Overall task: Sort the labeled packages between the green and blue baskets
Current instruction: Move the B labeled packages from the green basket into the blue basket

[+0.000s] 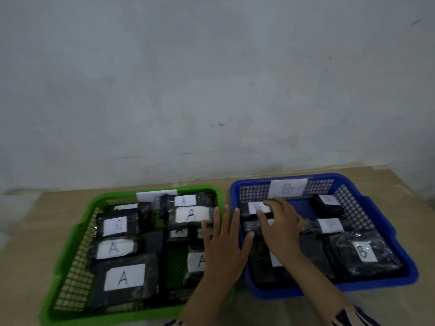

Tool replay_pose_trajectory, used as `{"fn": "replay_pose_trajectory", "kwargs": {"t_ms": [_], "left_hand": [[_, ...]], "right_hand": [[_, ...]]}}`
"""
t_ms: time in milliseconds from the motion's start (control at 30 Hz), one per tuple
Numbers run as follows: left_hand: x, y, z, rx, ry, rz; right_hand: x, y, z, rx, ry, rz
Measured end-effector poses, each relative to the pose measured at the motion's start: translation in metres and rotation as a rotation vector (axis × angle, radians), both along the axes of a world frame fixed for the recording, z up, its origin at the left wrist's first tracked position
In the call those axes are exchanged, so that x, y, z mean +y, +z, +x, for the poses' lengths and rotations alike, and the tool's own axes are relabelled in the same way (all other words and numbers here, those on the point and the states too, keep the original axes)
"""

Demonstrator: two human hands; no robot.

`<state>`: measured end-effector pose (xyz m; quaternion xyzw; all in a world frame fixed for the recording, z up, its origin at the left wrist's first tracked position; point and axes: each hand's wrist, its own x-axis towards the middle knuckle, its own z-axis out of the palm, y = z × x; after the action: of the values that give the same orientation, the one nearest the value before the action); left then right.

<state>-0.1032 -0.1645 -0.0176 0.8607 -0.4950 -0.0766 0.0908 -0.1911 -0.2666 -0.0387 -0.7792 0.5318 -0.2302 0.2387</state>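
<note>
Green basket (70, 250) sits on the person's left, blue basket (397, 234) on the right, near each other on the table (28, 231). Green holds mostly A-labelled packages; blue holds B-labelled ones. One package in the green basket, far-left area (116, 225), carries a label that reads as a rotated B or E; blur prevents certainty. If it is a B, it is the odd one out. Right hand (279, 228) is over the blue basket's near-left part, fingers spread and lightly bent, tips resting on a B package (255, 209); grip or mere touch cannot be told. Left hand (224, 241) hovers flat over the gap between baskets, fingers straight and splayed, holding nothing. The suspect package lies to the left of both hands, long axis roughly left-right. Left hand is nearer, so it is the likelier one to reach.
</note>
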Motion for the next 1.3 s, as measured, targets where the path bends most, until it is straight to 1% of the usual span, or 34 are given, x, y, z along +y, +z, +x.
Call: {"fn": "replay_pose_trajectory", "kwargs": {"t_ms": [133,200,267,367,433,533,700,867,967,1033,1167,1300], "left_hand": [[0.041,0.008,0.032,0.045,0.044,-0.22],[0.066,0.006,0.054,0.062,0.115,-0.343],[0.09,0.001,0.078,0.044,0.218,-0.414],[0.122,-0.005,0.113,0.084,0.363,-0.416],[0.142,-0.01,0.132,0.111,0.408,-0.423],[0.163,-0.016,0.152,0.209,0.479,-0.426],[0.174,-0.019,0.174,0.424,0.502,-0.4],[0.167,-0.016,0.194,0.46,0.489,-0.356],[0.162,-0.017,0.203,0.488,0.425,-0.263],[0.161,-0.018,0.206,0.499,0.403,-0.237],[0.157,-0.019,0.212,0.506,0.436,-0.258],[0.155,-0.024,0.215,0.495,0.391,-0.267]], "right_hand": [[0.037,0.018,0.022,-0.087,0.102,-0.025],[0.059,0.025,0.038,-0.127,0.176,-0.036],[0.082,0.028,0.056,-0.144,0.258,-0.055],[0.111,0.024,0.082,-0.122,0.362,-0.063],[0.127,0.015,0.097,-0.058,0.438,-0.005],[0.146,0.002,0.113,0.055,0.508,0.118],[0.166,-0.01,0.133,0.228,0.461,0.207],[0.174,-0.016,0.141,0.29,0.437,0.248],[0.173,-0.017,0.141,0.281,0.421,0.248],[0.174,-0.02,0.141,0.278,0.411,0.261],[0.173,-0.022,0.141,0.231,0.401,0.384],[0.17,-0.02,0.141,0.131,0.392,0.511]]}}
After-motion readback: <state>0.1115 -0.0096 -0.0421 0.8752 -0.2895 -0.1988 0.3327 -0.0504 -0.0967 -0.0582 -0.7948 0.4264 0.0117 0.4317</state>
